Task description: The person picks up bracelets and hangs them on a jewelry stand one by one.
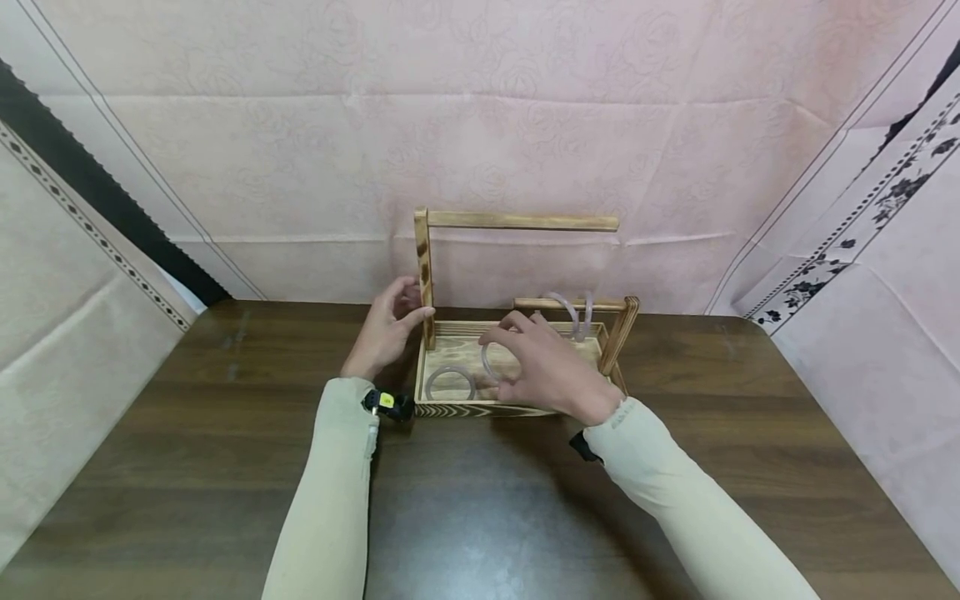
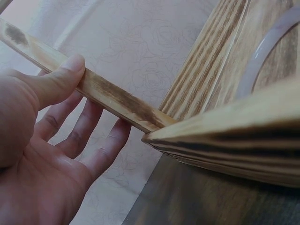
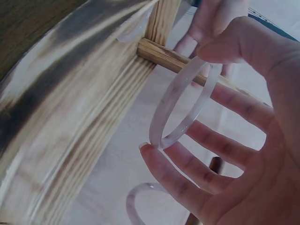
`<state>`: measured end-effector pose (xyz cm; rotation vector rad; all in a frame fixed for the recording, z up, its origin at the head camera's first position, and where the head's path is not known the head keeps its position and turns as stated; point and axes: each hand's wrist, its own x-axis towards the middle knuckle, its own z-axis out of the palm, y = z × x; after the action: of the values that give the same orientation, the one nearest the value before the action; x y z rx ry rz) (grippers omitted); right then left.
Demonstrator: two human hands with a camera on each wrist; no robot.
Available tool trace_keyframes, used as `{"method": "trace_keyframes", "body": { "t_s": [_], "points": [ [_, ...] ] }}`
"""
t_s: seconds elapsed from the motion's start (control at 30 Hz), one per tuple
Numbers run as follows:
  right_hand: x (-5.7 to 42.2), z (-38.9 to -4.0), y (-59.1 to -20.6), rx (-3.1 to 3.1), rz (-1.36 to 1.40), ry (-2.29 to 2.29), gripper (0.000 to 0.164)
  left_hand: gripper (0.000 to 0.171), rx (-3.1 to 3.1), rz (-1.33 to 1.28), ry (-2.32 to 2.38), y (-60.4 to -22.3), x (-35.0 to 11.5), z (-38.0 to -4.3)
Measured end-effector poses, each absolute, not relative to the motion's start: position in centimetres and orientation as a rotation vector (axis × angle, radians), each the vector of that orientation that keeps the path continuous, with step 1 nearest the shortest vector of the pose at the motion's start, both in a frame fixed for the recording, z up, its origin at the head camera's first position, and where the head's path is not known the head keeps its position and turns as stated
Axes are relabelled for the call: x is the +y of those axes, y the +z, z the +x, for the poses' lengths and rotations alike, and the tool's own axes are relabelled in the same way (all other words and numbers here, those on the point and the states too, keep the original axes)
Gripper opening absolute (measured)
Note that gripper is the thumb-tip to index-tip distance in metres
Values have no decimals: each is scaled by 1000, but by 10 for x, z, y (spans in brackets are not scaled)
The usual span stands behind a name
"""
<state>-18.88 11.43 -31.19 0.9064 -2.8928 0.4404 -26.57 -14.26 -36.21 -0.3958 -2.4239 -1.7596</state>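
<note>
A wooden stand has a shallow tray (image 1: pixel 465 410), a tall left post (image 1: pixel 425 267) with a high crossbar (image 1: pixel 517 221), and a lower crossbar (image 1: pixel 528 303) at the right. My left hand (image 1: pixel 384 329) holds the tall post between thumb and fingers, just above the tray's corner. Over the tray, my right hand (image 1: pixel 551 371) pinches a pale translucent bangle (image 3: pixel 171 101) between its thumb and fingers. A second bangle (image 1: pixel 450 368) lies flat at the tray's left end. Two more bangles (image 1: pixel 587 315) hang on the lower crossbar, right of my right hand.
The stand rests on a dark brown wooden table (image 1: pixel 442 500) near its back edge. Pale patterned cloth (image 1: pixel 510 150) hangs close behind it, with more cloth at both sides. The high crossbar's right end is free, with no post beneath it.
</note>
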Motion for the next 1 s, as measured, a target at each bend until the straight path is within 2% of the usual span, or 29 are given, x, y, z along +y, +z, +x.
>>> {"method": "trace_keyframes", "body": {
  "t_s": [0.13, 0.37, 0.53, 0.77, 1.0],
  "points": [
    [118, -185, -307, -2890, 895, 452, 57, 41, -2451, -373, -1778, -347, -139, -252],
    [124, -180, -300, -2816, 912, 461, 60, 35, -2440, -386, -1770, -345, -137, -251],
    [127, -177, -296, -2754, 912, 435, 59, 35, -2440, -397, -1753, -347, -137, -253],
    [132, -175, -290, -2704, 928, 425, 57, 39, -2439, -383, -1750, -371, -142, -272],
    [139, -171, -286, -2687, 894, 432, 54, 36, -2413, -416, -1743, -375, -144, -275]
  ]
}}
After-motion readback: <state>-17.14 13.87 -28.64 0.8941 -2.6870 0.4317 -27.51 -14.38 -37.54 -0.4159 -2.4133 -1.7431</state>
